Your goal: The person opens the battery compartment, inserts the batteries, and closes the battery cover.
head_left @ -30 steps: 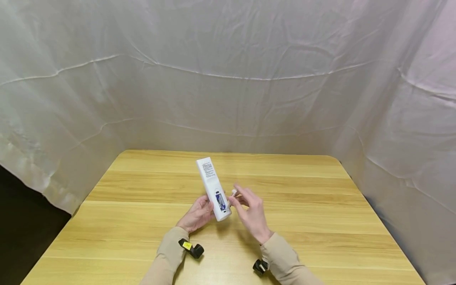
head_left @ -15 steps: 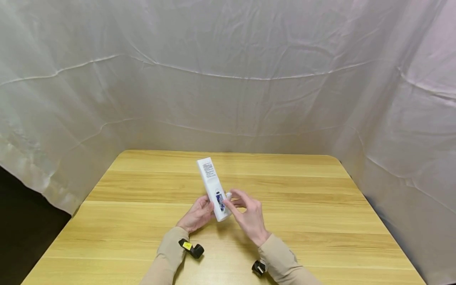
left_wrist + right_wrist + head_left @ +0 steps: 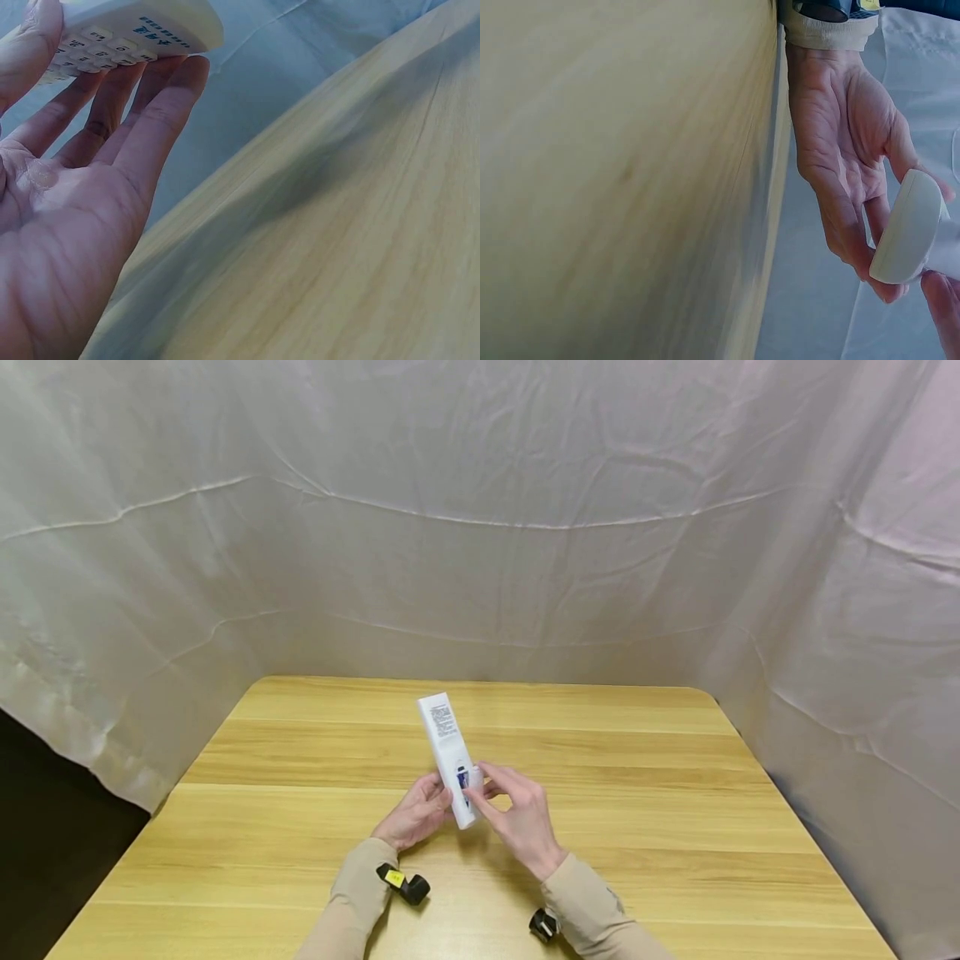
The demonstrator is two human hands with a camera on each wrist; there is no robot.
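Note:
My left hand [image 3: 414, 814] holds a white remote control [image 3: 444, 739] above the table, its back facing up and its far end tilted left. In the left wrist view the number keys on the remote's underside [image 3: 112, 49] rest over the curled fingers. The battery bay in the back is uncovered, and blue batteries [image 3: 463, 779] show inside. At the bay's right side my right hand [image 3: 521, 814] pinches a small white battery cover [image 3: 477, 777] between thumb and fingers; the thumb overlaps the bay. The right wrist view shows the remote's rounded near end [image 3: 909, 229] and the left palm [image 3: 840, 139].
A wood-grain table [image 3: 675, 827] lies below both hands. Pale fabric [image 3: 480, 568] hangs behind it and along the sides. Black wrist cameras sit on the left sleeve [image 3: 360, 885] and the right sleeve [image 3: 592, 902].
My right hand has moved left with the battery cover, from beside the remote to the bay, partly hiding the batteries. The remote has turned slightly; the left hand stays almost still.

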